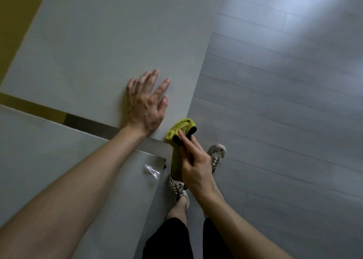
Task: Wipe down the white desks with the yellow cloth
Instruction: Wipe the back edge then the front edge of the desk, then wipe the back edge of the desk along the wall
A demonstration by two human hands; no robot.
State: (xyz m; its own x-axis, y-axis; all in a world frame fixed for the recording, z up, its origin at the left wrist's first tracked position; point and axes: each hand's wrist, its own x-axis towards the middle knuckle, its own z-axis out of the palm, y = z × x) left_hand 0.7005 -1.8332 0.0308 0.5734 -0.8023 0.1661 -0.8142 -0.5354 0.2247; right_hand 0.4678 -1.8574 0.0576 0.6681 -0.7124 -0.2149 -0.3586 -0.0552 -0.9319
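1. Gripping the yellow cloth [181, 126], the right hand [196, 166] has its fingers clamped round the bunched fabric, one finger laid along the top. It sits right at the near corner of the far desk [98, 52], more off the edge than on it.
2. The cloth's bright wad touches that corner, while a darker tail hangs below the hand on the floor side.
3. Over to the left hand [146, 105]: fingers apart and spread, palm down on the far desk just beside the cloth, holding nothing. It looks like a brace.
4. Further out, a second white surface, the near desk [49, 160], lies across a narrow gap [88, 124]. A scrap of clear plastic [152, 170] sits at its corner, close to the cloth's tail.
5. Beneath it all are the grey plank floor [284, 101] and a pair of pale shoes [217, 154].
6. Now the risks, as I judge them:
   - With the wad on the very corner, a stroke could slide off the edge and wipe air.
   - The dangling tail could catch the plastic scrap and drag it along.
   - The planted left hand covers a patch of desk. If it does not lift, that patch goes unwiped, and it may leave a print.
   - Most of the far desk looks yet to be covered.
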